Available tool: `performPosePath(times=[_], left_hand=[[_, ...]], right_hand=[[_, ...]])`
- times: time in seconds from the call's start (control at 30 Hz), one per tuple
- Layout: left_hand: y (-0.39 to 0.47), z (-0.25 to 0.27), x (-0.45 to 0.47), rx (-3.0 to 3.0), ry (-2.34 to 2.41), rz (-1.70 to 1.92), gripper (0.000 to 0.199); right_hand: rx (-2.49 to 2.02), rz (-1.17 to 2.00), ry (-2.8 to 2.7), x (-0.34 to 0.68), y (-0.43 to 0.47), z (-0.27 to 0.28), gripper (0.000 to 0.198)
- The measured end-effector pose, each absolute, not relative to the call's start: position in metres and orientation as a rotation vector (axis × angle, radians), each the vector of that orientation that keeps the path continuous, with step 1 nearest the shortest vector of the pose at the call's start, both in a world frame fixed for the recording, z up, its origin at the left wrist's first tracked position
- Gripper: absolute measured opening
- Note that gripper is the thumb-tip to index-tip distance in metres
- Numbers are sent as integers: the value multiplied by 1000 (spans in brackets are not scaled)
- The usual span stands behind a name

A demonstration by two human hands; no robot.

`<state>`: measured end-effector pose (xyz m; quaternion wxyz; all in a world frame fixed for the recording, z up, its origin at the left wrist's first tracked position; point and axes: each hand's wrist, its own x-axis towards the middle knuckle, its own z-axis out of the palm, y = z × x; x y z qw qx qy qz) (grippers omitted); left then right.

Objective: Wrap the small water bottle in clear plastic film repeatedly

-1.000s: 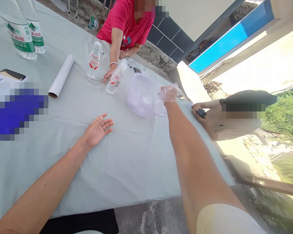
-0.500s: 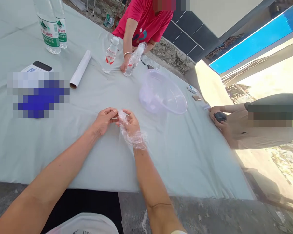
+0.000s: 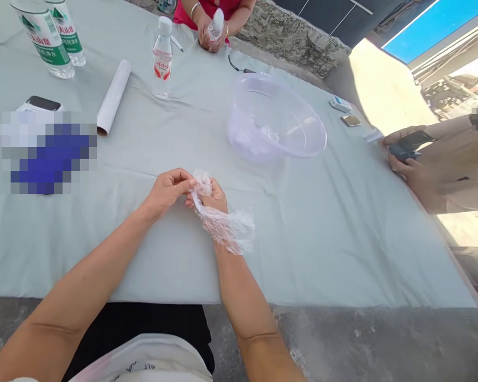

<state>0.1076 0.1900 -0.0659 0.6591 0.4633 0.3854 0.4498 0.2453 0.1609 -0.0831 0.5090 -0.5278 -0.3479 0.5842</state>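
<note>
A crumpled piece of clear plastic film (image 3: 233, 228) hangs between my hands, above the pale green tablecloth. My left hand (image 3: 169, 192) pinches its upper end between thumb and fingers. Curled round the bunched part, my right hand (image 3: 218, 200) grips it too, and the loose end drapes over that wrist. Some fingertips are covered by the film. Farther off to the left lies a white roll (image 3: 114, 98) with a brown cardboard core. A translucent lilac basin (image 3: 316, 137) stands beyond my right hand, with crumpled clear plastic inside.
A small water bottle (image 3: 162, 69) stands past the roll; two larger bottles (image 3: 50, 50) are at far left. A phone-like device (image 3: 43, 102) lies near a blurred blue patch. Across the table a person in red (image 3: 237, 16) holds a bottle; another person's hands (image 3: 406, 159) are at right.
The film's loose end has swung out to the right of my right wrist. The person across now holds the bottle upright in both hands, without film around it. The view has shifted.
</note>
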Motion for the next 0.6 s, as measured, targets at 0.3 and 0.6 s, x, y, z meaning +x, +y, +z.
performPosePath(times=[0.3, 0.6], left_hand=[[203, -64, 92, 838, 946, 1145, 42], [188, -64, 106, 886, 852, 600, 44]], right_hand=[[-1220, 1365, -932, 261, 162, -81, 34], [-1384, 835, -1195, 256, 157, -84, 12]])
